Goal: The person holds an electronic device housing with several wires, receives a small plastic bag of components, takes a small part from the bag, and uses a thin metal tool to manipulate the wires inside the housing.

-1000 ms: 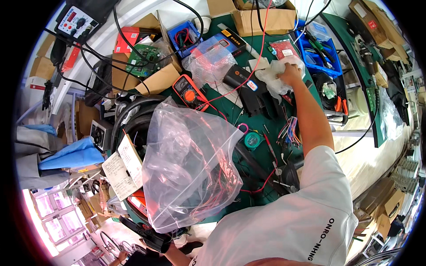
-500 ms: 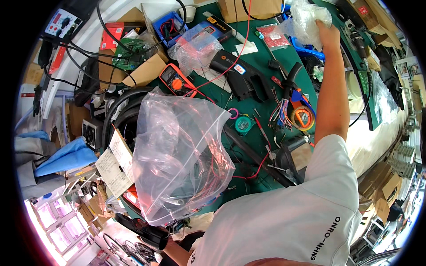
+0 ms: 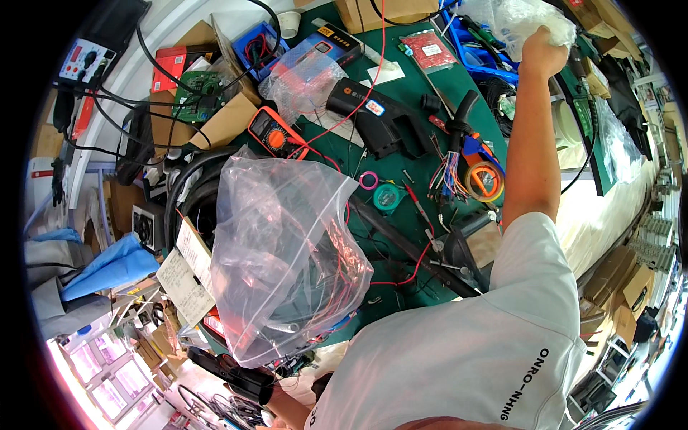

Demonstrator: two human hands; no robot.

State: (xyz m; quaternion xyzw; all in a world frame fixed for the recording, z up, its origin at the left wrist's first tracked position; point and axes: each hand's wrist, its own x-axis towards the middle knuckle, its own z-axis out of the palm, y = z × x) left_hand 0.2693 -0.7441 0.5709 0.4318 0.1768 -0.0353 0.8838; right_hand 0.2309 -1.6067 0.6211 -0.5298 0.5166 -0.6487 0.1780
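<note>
At the far right of the bench, my right hand (image 3: 543,54) is closed on a crumpled clear plastic bag (image 3: 517,23), held beside a blue bin (image 3: 494,63) of parts. My left forearm (image 3: 290,410) comes in at the lower left. A black curved object (image 3: 247,381) lies across its end and hides the left hand's fingers. Close above it, a large clear zip bag (image 3: 279,251) covers part of the bench, with red and blue wires showing through. Behind that bag are an orange multimeter (image 3: 276,135) and a black plastic housing (image 3: 376,118).
On the green bench (image 3: 423,190) lie a teal round case (image 3: 387,197), a roll of tape (image 3: 484,181), a bundle of coloured wires (image 3: 451,179) and a packet of red parts (image 3: 428,50). An open carton with a green circuit board (image 3: 201,97) stands at the back left. Loose cables cross overhead.
My right hand has moved a little to the right with the plastic bag, uncovering more of the blue bin. The whole view has shifted slightly. My left arm stays nearly in place.
</note>
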